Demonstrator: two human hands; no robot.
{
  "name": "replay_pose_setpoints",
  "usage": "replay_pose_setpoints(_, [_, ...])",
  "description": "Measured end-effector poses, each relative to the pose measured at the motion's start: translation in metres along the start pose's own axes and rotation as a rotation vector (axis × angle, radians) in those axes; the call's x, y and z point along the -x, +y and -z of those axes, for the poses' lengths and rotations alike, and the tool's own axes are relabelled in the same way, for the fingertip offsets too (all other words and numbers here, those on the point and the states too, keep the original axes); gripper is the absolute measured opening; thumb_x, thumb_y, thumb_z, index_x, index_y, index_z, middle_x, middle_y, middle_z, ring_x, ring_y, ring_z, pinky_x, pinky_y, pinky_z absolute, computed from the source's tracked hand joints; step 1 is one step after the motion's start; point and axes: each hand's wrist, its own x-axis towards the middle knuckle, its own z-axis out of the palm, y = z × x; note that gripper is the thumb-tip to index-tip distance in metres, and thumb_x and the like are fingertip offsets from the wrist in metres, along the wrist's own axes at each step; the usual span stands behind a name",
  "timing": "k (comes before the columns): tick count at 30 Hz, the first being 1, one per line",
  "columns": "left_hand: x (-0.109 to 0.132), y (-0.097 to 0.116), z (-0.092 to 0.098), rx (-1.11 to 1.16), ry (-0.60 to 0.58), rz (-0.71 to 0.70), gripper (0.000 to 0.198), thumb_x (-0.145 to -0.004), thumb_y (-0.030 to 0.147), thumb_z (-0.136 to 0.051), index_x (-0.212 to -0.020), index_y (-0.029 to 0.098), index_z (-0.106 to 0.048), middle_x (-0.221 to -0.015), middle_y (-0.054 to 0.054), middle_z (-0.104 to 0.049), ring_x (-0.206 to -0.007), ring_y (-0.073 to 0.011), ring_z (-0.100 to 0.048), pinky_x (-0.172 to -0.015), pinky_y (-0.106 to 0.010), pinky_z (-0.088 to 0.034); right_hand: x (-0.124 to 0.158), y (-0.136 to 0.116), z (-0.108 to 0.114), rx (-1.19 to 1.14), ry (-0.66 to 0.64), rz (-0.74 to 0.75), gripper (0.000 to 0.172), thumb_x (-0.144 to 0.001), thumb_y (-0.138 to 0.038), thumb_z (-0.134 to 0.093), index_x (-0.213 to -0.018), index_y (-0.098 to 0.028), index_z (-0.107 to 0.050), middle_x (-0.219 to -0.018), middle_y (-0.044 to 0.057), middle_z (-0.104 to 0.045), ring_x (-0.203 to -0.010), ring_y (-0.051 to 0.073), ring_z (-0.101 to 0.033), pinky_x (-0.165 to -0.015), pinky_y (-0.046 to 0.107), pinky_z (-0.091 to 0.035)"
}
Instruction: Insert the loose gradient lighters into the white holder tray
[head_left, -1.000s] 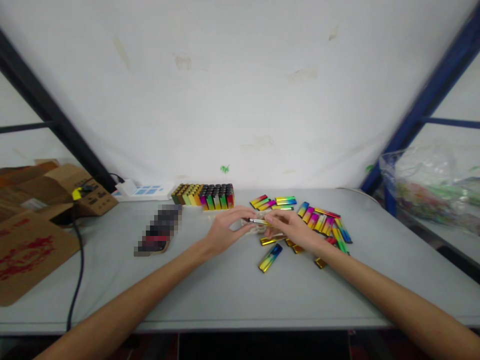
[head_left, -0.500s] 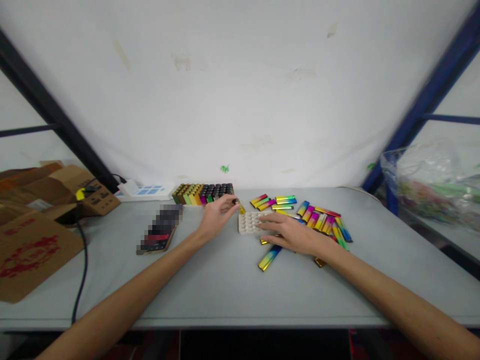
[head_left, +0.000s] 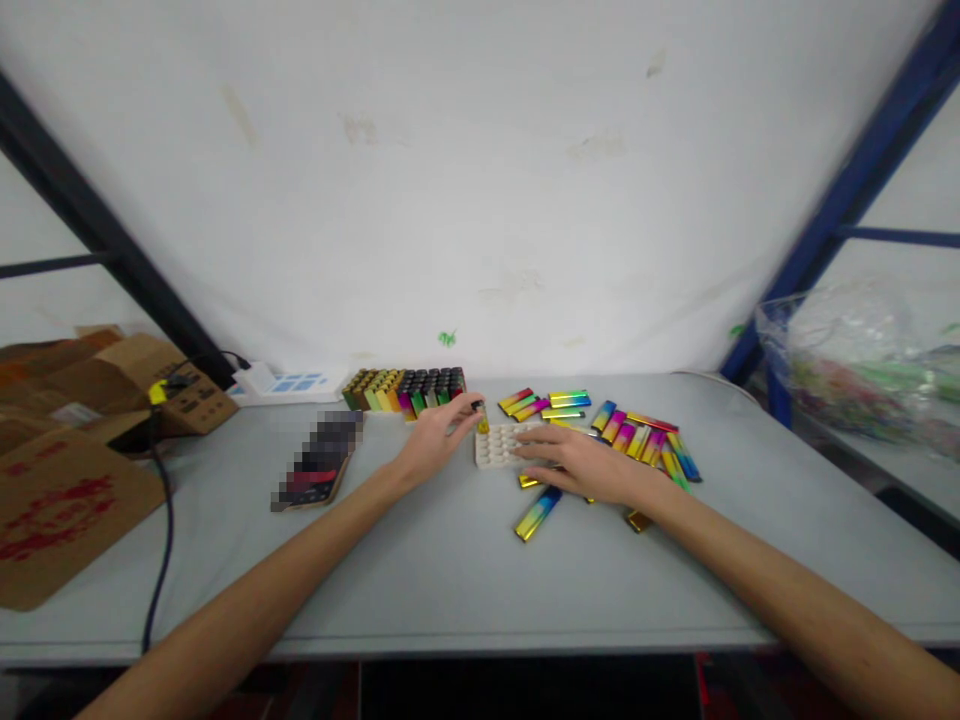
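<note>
My left hand (head_left: 433, 438) pinches the top of a small yellow lighter (head_left: 482, 422) with a dark head. The lighter stands upright at the back left corner of a white tray (head_left: 493, 450) with rows of round holes. I cannot tell how deep it sits in a hole. My right hand (head_left: 589, 465) lies palm down over the tray's right side, fingers stretched out and apart, and hides that part. Around and under it lie loose lighters in shiny rainbow colours, among them a blue and yellow lighter (head_left: 538, 515) in front.
A block of upright lighters (head_left: 405, 392) with dark tops stands by the wall. To its left are a phone (head_left: 319, 462), a white power strip (head_left: 300, 385) and cardboard boxes (head_left: 75, 510). More rainbow lighters (head_left: 637, 440) lie at right, beyond them a clear plastic bag (head_left: 862, 360).
The lighter in my left hand has gone from tilted to upright at the tray's back left corner. My right hand has stayed over the tray.
</note>
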Motion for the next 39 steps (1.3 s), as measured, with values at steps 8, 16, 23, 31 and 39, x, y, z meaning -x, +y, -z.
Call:
replay_pose_setpoints(8, [0.000, -0.002, -0.003, -0.038, -0.005, -0.019, 0.033, -0.101, 0.041, -0.053, -0.122, 0.018, -0.062, -0.102, -0.007, -0.076, -0.092, -0.0203, -0.074, -0.089, -0.034, -0.060, 0.000, 0.000, 0.000, 0.000, 0.009, 0.006, 0.039, -0.105, -0.038, -0.051, -0.132, -0.018, -0.069, -0.139, 0.015, -0.064, -0.127, 0.028, -0.062, -0.112, 0.045, -0.048])
replay_pose_setpoints(16, [-0.003, 0.001, -0.005, -0.052, -0.039, 0.043, 0.029, -0.099, 0.041, -0.054, -0.118, 0.020, -0.062, -0.098, -0.006, -0.075, -0.094, -0.0216, -0.074, -0.091, -0.036, -0.059, 0.000, 0.016, 0.003, 0.079, 0.130, -0.100, 0.033, -0.106, -0.032, -0.048, -0.127, -0.018, -0.069, -0.121, 0.015, -0.072, -0.111, 0.027, -0.068, -0.099, 0.044, -0.053])
replay_pose_setpoints(23, [0.000, -0.003, -0.007, 0.067, -0.029, 0.096, 0.033, -0.098, 0.044, -0.053, -0.118, 0.020, -0.061, -0.096, -0.006, -0.077, -0.090, -0.0210, -0.076, -0.084, -0.034, -0.063, 0.022, 0.078, 0.016, 0.265, 0.099, -0.354, 0.024, -0.100, -0.025, -0.055, -0.113, -0.016, -0.073, -0.108, 0.015, -0.072, -0.100, 0.028, -0.067, -0.094, 0.043, -0.053])
replay_pose_setpoints(31, [0.000, -0.004, -0.010, 0.084, -0.023, 0.098, 0.037, -0.097, 0.049, -0.053, -0.117, 0.020, -0.063, -0.096, -0.006, -0.076, -0.088, -0.0211, -0.076, -0.082, -0.035, -0.065, 0.034, 0.101, 0.016, 0.137, 0.149, -0.377, 0.020, -0.096, -0.032, -0.059, -0.103, -0.018, -0.072, -0.104, 0.013, -0.073, -0.096, 0.027, -0.068, -0.093, 0.041, -0.053])
replay_pose_setpoints(39, [0.000, -0.002, -0.009, 0.084, -0.032, 0.110, 0.035, -0.097, 0.047, -0.053, -0.119, 0.020, -0.062, -0.096, -0.006, -0.076, -0.089, -0.0205, -0.075, -0.082, -0.034, -0.065, 0.021, 0.075, 0.021, -0.540, 0.579, -0.578, 0.038, -0.087, -0.057, -0.069, -0.103, -0.022, -0.069, -0.115, 0.010, -0.074, -0.110, 0.027, -0.067, -0.097, 0.043, -0.053])
